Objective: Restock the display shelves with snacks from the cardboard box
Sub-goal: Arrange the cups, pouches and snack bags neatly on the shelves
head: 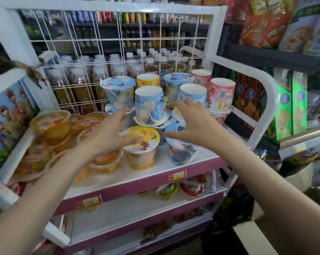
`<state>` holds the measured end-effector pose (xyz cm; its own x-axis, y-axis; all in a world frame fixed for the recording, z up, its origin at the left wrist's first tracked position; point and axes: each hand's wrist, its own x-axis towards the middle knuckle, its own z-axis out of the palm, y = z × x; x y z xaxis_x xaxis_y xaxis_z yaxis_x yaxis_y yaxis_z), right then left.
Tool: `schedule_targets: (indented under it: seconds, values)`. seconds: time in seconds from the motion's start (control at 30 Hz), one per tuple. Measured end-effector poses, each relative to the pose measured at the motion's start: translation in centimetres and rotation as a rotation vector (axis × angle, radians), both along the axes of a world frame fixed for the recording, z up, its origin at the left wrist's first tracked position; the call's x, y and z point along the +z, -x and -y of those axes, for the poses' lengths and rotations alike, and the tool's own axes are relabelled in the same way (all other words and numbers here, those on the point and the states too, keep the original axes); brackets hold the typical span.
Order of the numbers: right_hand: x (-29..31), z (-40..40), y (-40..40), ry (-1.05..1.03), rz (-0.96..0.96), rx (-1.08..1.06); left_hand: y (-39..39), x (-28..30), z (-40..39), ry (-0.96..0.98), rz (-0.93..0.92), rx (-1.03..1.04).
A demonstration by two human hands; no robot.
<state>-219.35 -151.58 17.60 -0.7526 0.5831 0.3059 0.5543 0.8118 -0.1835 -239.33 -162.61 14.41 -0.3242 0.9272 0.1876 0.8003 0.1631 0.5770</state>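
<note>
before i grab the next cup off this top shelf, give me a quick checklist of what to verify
1. Both hands free: ok. The left hand and right hand are spread open and hold nothing.
2. Target in reach: ok. The upside-down blue cup stands between the hands.
3. Stack steady: not ok. It sits on other cups' lids, so it may tip.
4. Front cups clear of the edge: ok. The yellow cup and blue front cup stand upright on the top shelf.
5. Left pile tidy: not ok. The clear jelly cups lie jumbled.
6. Cardboard box stock: cannot tell.
</note>
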Motion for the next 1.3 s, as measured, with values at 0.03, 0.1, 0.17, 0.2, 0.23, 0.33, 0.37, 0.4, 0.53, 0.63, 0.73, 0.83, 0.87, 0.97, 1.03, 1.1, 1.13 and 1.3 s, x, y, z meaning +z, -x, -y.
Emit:
schedule_targets:
  seconds: [0.03, 0.1, 0.17, 0.2, 0.23, 0.33, 0.37, 0.4, 0.53, 0.63, 0.73, 0.83, 0.87, 0.97, 1.03, 1.1, 1.13, 1.3]
  values:
    - [1.0, -0.1, 0.8, 0.01, -0.072, 0.038, 0.2, 0.0, 0.1, 0.029, 0.069, -0.03]
    - [2.1, -1.0, 3.2, 0.068, -0.166, 0.096, 0.0, -0.5, 0.0, 0.107, 0.132, -0.092]
    - [2.0, -2.1, 5.8, 0.21, -0.216, 0.122, -0.4, -1.7, -0.3, 0.133, 0.09, -0.082]
    - [1.5, -2.6, 6.9, 0.291, -0.235, 0.119, -0.6, -2.2, -0.4, 0.103, 0.075, -0.072]
    - [0.9, -3.1, 7.7, 0.362, -0.26, 0.107, -0.6, -2.6, -0.6, 0.058, 0.073, -0.078]
    - [-1.0, -4.1, 8.9, 0.504, -0.388, 0.055, -0.5, -2.9, -0.7, 0.014, 0.05, -0.055]
    - [-1.3, -4.2, 9.0, 0.524, -0.427, 0.043, -0.4, -3.1, -0.7, 0.004, 0.045, -0.047]
    - [-1.4, -4.2, 9.1, 0.526, -0.452, 0.038, -0.5, -3.1, -0.7, -0.004, 0.049, -0.035]
    - [-1.5, -4.1, 9.0, 0.449, -0.505, 0.023, -0.7, -3.3, -0.6, -0.089, 0.112, -0.029]
    - [-0.2, -4.3, 8.0, 0.425, -0.589, -0.005, -0.6, -2.0, -0.1, -0.169, 0.256, 0.002]
    - [1.6, -4.5, 6.8, 0.408, -0.649, 0.003, 0.4, 0.2, 0.4, -0.23, 0.349, 0.04]
    - [2.3, -4.4, 6.3, 0.354, -0.664, 0.039, 1.9, 2.4, 1.2, -0.303, 0.379, 0.138]
    - [2.2, -4.3, 6.4, 0.356, -0.658, 0.045, 2.5, 2.9, 1.4, -0.318, 0.365, 0.183]
    - [1.6, -4.2, 6.8, 0.392, -0.617, 0.054, 4.4, 3.5, 1.8, -0.291, 0.244, 0.305]
    - [1.0, -4.1, 7.2, 0.4, -0.592, 0.069, 5.5, 3.2, 1.9, -0.272, 0.165, 0.368]
    - [0.6, -4.0, 7.5, 0.404, -0.562, 0.086, 6.3, 2.9, 1.8, -0.273, 0.146, 0.434]
    - [0.5, -3.9, 7.7, 0.402, -0.547, 0.09, 6.5, 2.9, 1.8, -0.269, 0.152, 0.474]
    - [0.0, -3.8, 8.4, 0.392, -0.52, 0.114, 8.1, 2.0, 2.0, -0.095, -0.055, 0.567]
